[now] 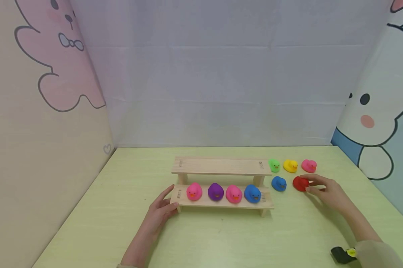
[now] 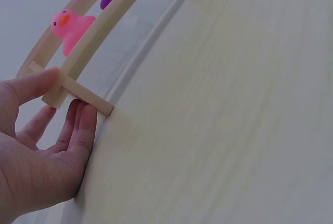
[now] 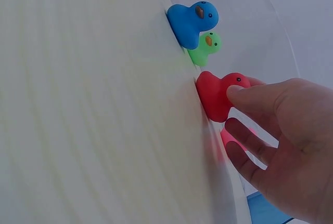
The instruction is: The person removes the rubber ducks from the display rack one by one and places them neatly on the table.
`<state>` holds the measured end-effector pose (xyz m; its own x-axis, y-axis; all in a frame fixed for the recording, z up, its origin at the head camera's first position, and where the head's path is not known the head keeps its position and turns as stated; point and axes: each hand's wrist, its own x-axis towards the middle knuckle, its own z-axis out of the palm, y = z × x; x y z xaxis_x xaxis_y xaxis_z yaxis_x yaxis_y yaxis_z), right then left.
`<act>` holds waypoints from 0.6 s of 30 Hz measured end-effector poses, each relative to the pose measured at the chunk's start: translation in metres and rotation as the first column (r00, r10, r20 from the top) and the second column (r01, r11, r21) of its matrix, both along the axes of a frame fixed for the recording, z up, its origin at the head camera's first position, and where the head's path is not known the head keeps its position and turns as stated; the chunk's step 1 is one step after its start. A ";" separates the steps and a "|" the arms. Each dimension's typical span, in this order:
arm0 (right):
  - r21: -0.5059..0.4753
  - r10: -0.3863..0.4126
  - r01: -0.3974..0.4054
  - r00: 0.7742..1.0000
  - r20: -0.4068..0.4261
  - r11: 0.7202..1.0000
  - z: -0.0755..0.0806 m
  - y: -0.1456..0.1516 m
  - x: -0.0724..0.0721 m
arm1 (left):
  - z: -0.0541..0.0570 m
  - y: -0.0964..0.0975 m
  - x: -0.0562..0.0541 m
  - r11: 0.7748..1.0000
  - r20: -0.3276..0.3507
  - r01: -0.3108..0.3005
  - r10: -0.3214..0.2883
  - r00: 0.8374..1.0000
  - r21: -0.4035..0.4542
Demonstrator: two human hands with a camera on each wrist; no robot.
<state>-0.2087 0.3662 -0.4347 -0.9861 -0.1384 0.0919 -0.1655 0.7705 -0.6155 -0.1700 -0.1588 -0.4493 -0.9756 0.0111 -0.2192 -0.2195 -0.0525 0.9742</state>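
A two-step wooden rack [image 1: 221,166] stands mid-table. On its lower step sit a pink duck [image 1: 194,192], a purple duck [image 1: 216,192], another pink duck [image 1: 234,194] and a blue duck [image 1: 252,194]. My left hand [image 1: 159,211] grips that step's left end, thumb on top and fingers underneath, as the left wrist view [image 2: 52,146] also shows. To the right, my right hand [image 1: 330,193] pinches a red rubber duck [image 3: 214,96] between thumb and index finger. The red duck's base is at the tabletop; whether it touches I cannot tell.
Right of the rack are a second blue duck [image 1: 279,184], a green duck [image 1: 274,165], a yellow duck [image 1: 290,166] and a third pink duck [image 1: 309,166]. A black object with a yellow part [image 1: 342,255] lies by the right sleeve. Patterned panels wall the table [image 1: 97,223].
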 end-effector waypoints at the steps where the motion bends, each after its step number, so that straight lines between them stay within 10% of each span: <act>1: -0.002 -0.002 0.002 1.000 0.002 1.000 0.000 0.000 0.000 | 0.000 0.000 0.000 1.000 0.000 0.001 -0.001 1.000 -0.003; 18: 0.001 -0.002 0.002 1.000 0.005 1.000 0.000 0.000 0.000 | 0.000 0.000 0.000 1.000 0.004 -0.001 0.001 1.000 -0.005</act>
